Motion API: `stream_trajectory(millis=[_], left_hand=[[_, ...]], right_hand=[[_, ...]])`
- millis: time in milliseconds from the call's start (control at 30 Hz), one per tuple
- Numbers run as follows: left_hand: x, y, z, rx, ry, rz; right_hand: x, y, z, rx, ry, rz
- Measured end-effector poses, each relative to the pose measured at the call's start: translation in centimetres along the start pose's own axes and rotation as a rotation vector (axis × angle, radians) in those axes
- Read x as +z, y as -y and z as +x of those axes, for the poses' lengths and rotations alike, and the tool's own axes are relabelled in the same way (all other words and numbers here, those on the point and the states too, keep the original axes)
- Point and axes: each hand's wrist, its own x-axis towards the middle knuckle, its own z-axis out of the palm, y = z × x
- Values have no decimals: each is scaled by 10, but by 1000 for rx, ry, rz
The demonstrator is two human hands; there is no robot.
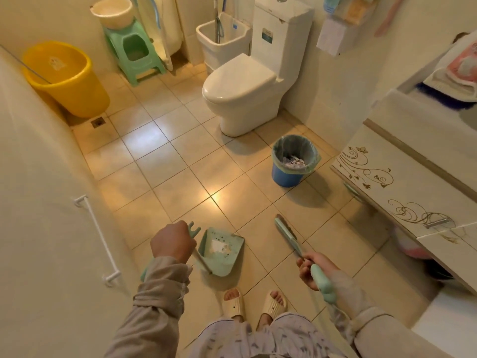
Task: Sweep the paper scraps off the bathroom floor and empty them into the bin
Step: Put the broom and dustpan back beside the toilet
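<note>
My left hand grips the upright handle of a mint-green dustpan, whose pan rests on the tiled floor in front of my feet. The pan holds no scraps, only a pale patch and small specks. My right hand grips the green handle of a broom, whose head lies low over the tiles to the right of the pan. A blue bin with a pale liner stands further away beside the toilet, and crumpled paper scraps lie inside it.
A white toilet stands at the far middle, with a mop sink behind it. At the far left are a yellow bucket and a green stool with a basin on top. The vanity cabinet lines the right side. A wall with a towel rail closes the left.
</note>
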Motion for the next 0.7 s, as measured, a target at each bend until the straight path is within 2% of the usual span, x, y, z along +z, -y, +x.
stream_trajectory(millis=[200,300,400,700], left_hand=[[11,26,-10,-67,105,-210],[14,41,-19,-92,0,-408],[14,57,-30,-180,-105,-449],[-8,90,-8,-244,-164,-509]], right_hand=[[14,0,8,23,-46,-10],[36,4,10,-5,-73,-193],[57,12,9,-45,-53,-283],[122,44,13,-41,88,-230]])
